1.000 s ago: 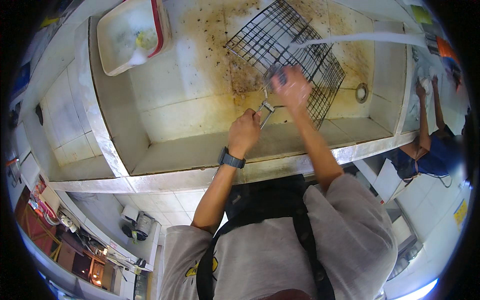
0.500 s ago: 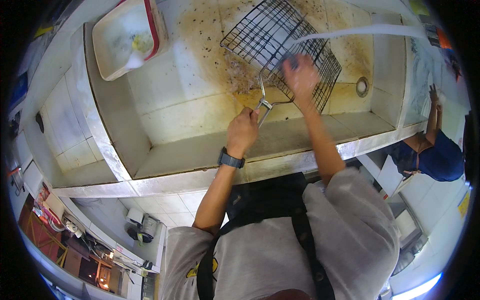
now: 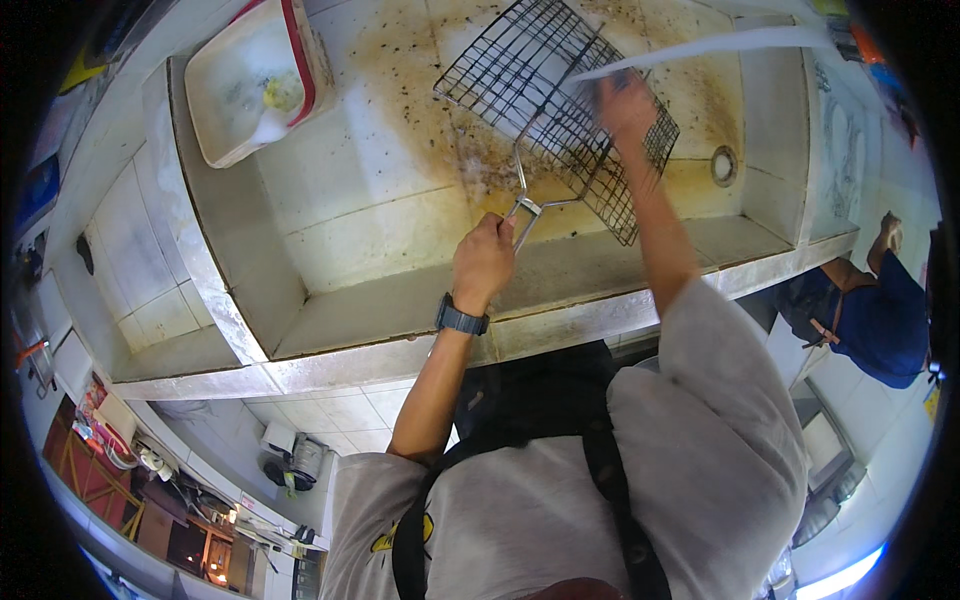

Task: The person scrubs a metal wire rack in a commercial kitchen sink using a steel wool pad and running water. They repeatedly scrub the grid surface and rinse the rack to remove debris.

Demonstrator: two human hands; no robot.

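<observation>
A black wire grill basket [image 3: 530, 65] lies opened out in the tiled sink [image 3: 370, 230], its two mesh halves side by side. My left hand [image 3: 484, 262], with a dark watch on the wrist, is closed around its metal handle [image 3: 527, 208]. My right hand [image 3: 630, 115] is over the right mesh half, smeared by motion. Its fingers are closed on a dark scouring pad [image 3: 606, 88], which is mostly hidden. Brown stains and dark crumbs cover the sink floor around the basket.
A red-rimmed white tub [image 3: 215, 140] with suds and a yellow sponge [image 3: 284, 90] stands at the upper left. A long white pipe-like strip [image 3: 720, 45] reaches in above the basket from the right. A round drain [image 3: 724, 166] is at right. Another person [image 3: 870, 320] stands beyond the right edge.
My right hand has moved up and to the right over the mesh. The basket has shifted slightly, while my left hand keeps its hold. The other person's arms have lowered.
</observation>
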